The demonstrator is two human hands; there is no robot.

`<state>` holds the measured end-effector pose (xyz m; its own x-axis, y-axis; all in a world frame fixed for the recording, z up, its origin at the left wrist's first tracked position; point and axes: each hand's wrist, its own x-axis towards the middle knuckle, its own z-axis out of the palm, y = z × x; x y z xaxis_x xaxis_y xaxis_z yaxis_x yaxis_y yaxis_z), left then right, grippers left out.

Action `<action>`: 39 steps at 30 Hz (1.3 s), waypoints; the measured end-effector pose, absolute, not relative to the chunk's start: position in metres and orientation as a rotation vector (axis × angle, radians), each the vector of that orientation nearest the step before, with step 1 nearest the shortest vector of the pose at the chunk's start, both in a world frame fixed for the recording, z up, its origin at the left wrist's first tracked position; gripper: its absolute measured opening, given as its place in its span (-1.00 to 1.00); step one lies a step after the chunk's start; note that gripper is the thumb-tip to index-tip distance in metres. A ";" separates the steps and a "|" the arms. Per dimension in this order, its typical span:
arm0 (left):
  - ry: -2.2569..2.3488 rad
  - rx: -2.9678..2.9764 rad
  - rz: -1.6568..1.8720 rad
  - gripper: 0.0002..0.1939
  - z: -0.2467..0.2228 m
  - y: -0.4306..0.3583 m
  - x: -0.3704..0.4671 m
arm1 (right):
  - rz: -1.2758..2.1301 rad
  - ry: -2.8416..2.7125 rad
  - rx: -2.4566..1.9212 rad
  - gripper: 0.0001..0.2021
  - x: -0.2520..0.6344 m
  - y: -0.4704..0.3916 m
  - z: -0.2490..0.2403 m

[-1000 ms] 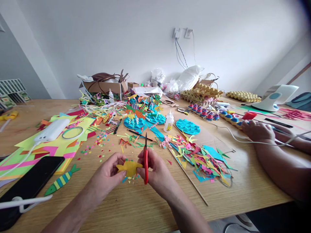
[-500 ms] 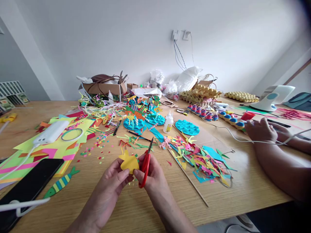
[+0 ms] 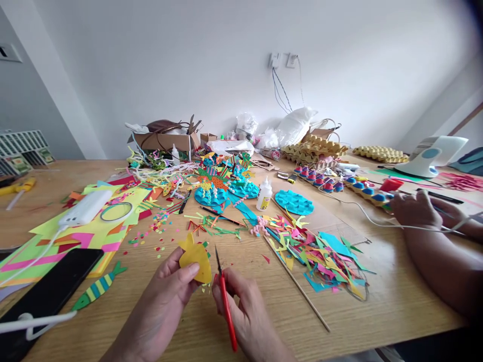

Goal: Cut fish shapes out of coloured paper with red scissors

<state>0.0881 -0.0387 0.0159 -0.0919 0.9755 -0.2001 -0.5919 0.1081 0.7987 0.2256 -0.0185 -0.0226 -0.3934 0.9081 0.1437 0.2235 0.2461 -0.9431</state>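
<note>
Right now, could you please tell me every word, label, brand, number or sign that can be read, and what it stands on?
No text is readable here.
White glue bottle: label too small to read.
Plastic packet at the back: red mark too blurred to read.
Yellow paper cutout and red-handled scissors: no readable text.

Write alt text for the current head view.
A person's left grip holds a yellow cut-out and the right grip red scissors, above a table. Around lie scraps, a phone and a striped fish; another person's arm extends in at right.
</note>
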 end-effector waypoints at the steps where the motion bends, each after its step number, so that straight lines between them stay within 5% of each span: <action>1: 0.910 0.532 1.429 -0.79 0.017 -0.038 0.090 | 1.184 -1.802 -1.029 -0.72 0.225 -0.020 -0.023; 39: 0.952 0.564 1.382 -0.84 0.006 -0.034 0.092 | 1.355 -1.689 -0.982 -0.72 0.223 -0.023 -0.027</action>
